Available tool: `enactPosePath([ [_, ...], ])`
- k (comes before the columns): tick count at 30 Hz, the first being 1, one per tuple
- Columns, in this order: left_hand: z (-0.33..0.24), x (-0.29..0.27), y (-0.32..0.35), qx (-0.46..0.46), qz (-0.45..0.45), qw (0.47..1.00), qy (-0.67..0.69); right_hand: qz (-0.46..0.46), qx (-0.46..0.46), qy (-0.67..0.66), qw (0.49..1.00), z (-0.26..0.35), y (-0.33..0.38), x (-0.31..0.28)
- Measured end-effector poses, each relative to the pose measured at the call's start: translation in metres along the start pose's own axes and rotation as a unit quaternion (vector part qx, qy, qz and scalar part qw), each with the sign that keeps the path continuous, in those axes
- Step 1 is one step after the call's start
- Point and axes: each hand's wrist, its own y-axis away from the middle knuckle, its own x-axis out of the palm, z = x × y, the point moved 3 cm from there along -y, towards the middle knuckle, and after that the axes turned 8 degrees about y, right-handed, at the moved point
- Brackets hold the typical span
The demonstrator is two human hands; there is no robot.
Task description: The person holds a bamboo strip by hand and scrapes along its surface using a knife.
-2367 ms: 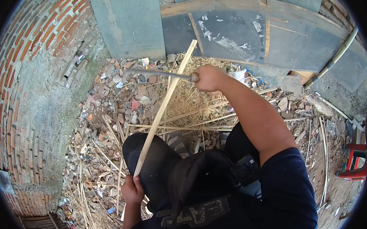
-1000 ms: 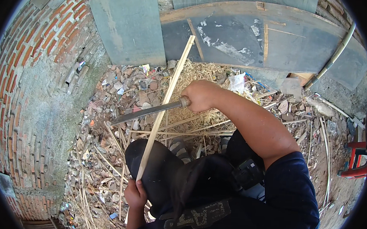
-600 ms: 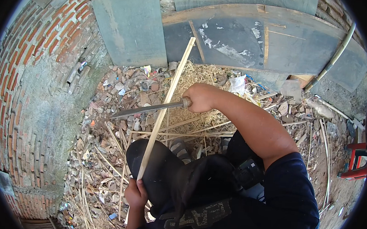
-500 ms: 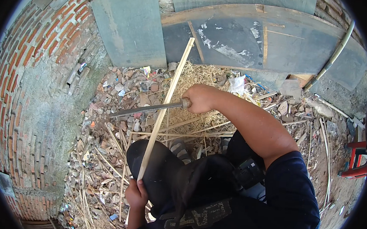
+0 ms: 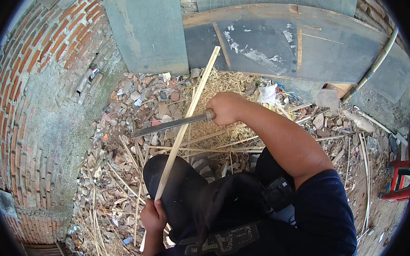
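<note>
My left hand (image 5: pixel 153 215) is closed round the near end of a long pale bamboo strip (image 5: pixel 182 132), which slants up and away across my dark-clothed knee. In my right hand (image 5: pixel 225 108) is the wooden handle of a machete (image 5: pixel 168 125), its fingers wrapped tight. The dark metal blade lies crosswise over the strip, near the strip's middle, its tip pointing left. Whether the edge bites into the strip cannot be made out. Beneath the strip's far half is a heap of curly shavings (image 5: pixel 226 85).
Rubble and litter (image 5: pixel 122 119) cover the ground, with loose bamboo strips (image 5: pixel 204 149) lying in front of me. A brick wall (image 5: pixel 34 119) rises at the left, and grey boards (image 5: pixel 265 43) close off the far side. Something red (image 5: pixel 397 180) stands at the far right.
The machete's tip has shifted a little right and down, so the blade tilts more steeply. The strip's far end sits slightly lower. Both hands keep their grip.
</note>
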Motion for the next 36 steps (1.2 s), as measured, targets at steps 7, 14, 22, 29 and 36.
enactPosePath([
  [7, 0.004, -0.002, 0.003, 0.008, -0.010, 1.000, -0.011, -0.008, -0.002, 0.002, 1.000, -0.007, 0.000, -0.006],
  [14, 0.009, 0.002, 0.002, 0.027, 0.002, 0.999, -0.020, -0.060, 0.044, -0.040, 0.996, -0.031, 0.004, -0.003],
  [22, 0.003, -0.005, 0.001, 0.009, 0.029, 0.999, -0.014, 0.004, -0.085, 0.120, 0.989, 0.041, 0.012, 0.002],
  [29, 0.007, 0.002, -0.003, 0.005, 0.015, 1.000, -0.005, -0.064, 0.080, -0.039, 0.994, -0.052, -0.014, 0.003],
  [36, 0.008, 0.000, 0.001, 0.003, 0.018, 1.000, 0.009, -0.034, 0.005, -0.044, 0.998, 0.007, 0.008, -0.005],
])
